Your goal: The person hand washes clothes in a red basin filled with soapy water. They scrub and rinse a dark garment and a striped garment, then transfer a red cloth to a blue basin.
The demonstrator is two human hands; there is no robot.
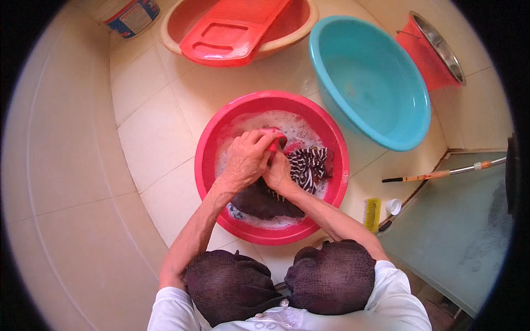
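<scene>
Both hands meet over a red plastic basin [271,238] of sudsy water on the tiled floor. My left hand [247,155] is closed around a bunched red cloth [276,140], which shows at the fingertips. My right hand [276,169] presses against the same cloth from the right, its fingers partly hidden behind the left hand. A black-and-white patterned cloth [308,163] lies beside the right hand in the suds. Dark fabric [263,202] is partly under water below the hands.
A turquoise basin [372,87] stands at the upper right, near a red bucket [430,53]. A red washboard [223,37] rests across a beige-rimmed basin [304,35]. A yellow brush [372,215], a white cap [393,206] and a long-handled tool [434,175] lie at the right.
</scene>
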